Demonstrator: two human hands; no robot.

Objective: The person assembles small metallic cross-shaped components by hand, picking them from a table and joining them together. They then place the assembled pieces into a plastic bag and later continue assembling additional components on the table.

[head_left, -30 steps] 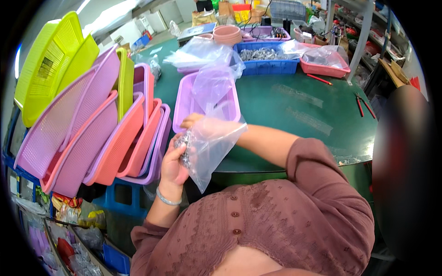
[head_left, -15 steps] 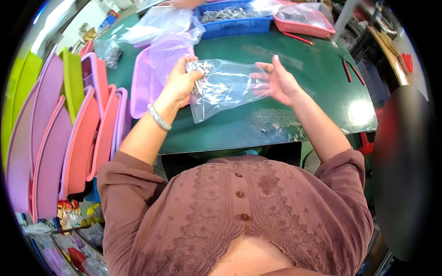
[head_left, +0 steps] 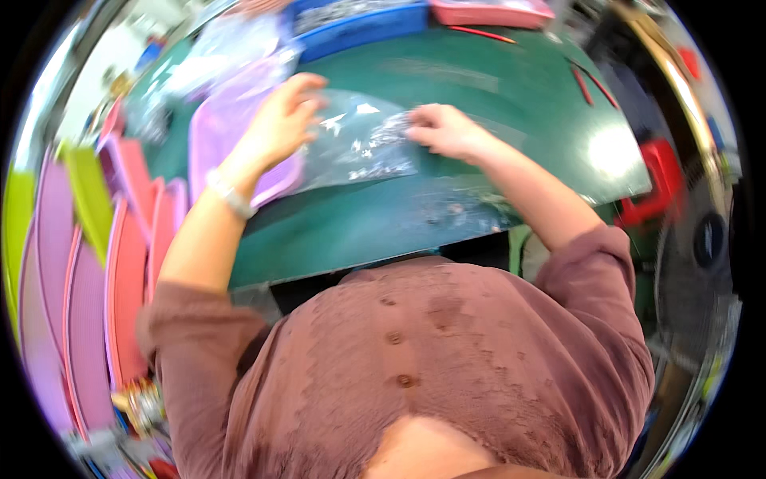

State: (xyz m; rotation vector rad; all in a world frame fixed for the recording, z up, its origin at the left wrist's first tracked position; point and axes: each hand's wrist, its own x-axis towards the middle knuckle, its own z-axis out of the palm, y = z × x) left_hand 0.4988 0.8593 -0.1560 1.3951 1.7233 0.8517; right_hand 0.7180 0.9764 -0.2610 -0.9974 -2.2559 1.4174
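Observation:
A clear plastic bag (head_left: 339,148) lies low over the green table, with small silvery metal parts (head_left: 388,132) gathered toward its right end and along its near edge. My right hand (head_left: 448,132) is closed on the bag's right end, thumb and fingers pinched together beside the parts. At the bag's left end, my left hand (head_left: 285,120) is blurred by motion, its fingers bent but apart with nothing visible between them. A lilac plastic tray (head_left: 209,148) sits under and beyond that hand, partly hidden by it.
On the green table (head_left: 527,104), a blue bin (head_left: 363,38) of metal parts and a pink bin (head_left: 491,14) stand at the back. Clear bags (head_left: 219,52) lie back left. A red pencil (head_left: 483,34) and red-handled pliers (head_left: 586,84) rest to the right. Stacked coloured trays (head_left: 88,303) crowd the left.
The metal parts have shifted from the bag's left end to its right. My left hand has let go of the bag, while my right hand has closed on its other end. The view has shifted.

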